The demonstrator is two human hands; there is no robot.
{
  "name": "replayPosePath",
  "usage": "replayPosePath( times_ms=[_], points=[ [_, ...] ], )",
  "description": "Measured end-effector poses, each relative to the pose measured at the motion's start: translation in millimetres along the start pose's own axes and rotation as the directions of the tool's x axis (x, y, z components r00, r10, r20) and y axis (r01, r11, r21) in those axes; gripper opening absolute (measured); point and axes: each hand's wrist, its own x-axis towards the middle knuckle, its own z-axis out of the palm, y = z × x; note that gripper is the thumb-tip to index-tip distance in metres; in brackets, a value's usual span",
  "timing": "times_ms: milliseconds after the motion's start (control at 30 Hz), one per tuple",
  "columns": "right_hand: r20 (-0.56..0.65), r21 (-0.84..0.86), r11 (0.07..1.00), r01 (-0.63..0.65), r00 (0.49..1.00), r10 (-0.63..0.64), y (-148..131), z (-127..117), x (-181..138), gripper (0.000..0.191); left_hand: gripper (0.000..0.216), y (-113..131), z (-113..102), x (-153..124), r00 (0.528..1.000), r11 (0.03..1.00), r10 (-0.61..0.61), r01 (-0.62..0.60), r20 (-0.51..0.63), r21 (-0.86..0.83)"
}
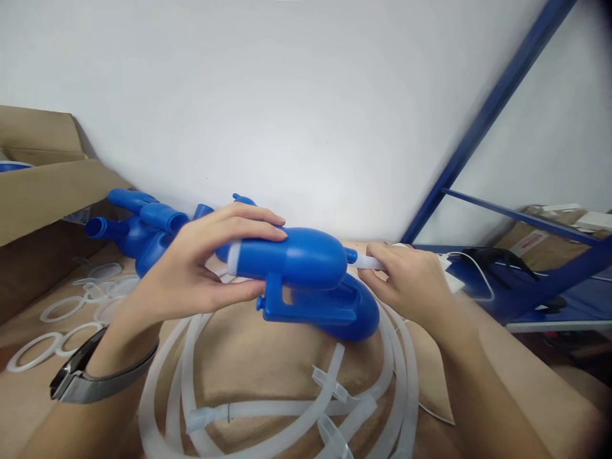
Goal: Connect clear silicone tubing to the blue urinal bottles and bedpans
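My left hand (203,264) is wrapped around the white-rimmed end of a blue plastic bottle-shaped part (299,268) with a handle underneath, held level above the table. My right hand (411,277) pinches a white tube end (368,261) at the part's narrow nozzle on the right. A grey wristband and watch (90,376) sit on my left wrist. Below the part lies a coil of translucent white tubing (287,408) with clips.
More blue plastic parts (143,226) lie behind my left hand. White rings (62,309) are scattered on the cardboard surface at left, beside an open cardboard box (43,191). A blue metal shelf frame (482,121) with boxes and cables stands at right.
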Motion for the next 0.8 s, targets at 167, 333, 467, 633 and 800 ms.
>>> replayPosePath(
  times_ms=[167,333,467,633,800],
  points=[
    [-0.025,0.038,0.999,-0.012,1.0,0.013,1,-2,-1,0.024,0.034,6,2,-2,0.996,0.997,-0.061,0.059,0.065,0.04],
    [-0.047,0.043,0.999,-0.019,0.999,0.021,2,-5,0,0.026,0.04,10,5,0,0.993,0.995,-0.051,0.041,0.103,0.091],
    [-0.071,0.006,1.0,0.025,0.997,-0.024,3,-6,-1,0.029,0.048,8,12,-2,0.991,0.966,-0.022,-0.013,0.134,0.258],
    [-0.069,-0.032,0.997,0.069,0.995,-0.072,4,-6,-3,0.025,0.05,5,20,-5,0.98,0.817,0.153,-0.198,0.128,0.541],
    [-0.065,-0.008,0.997,0.071,0.995,-0.071,4,-10,-5,0.034,0.047,3,24,-3,0.93,0.696,0.362,-0.32,0.071,0.642]
  ],
)
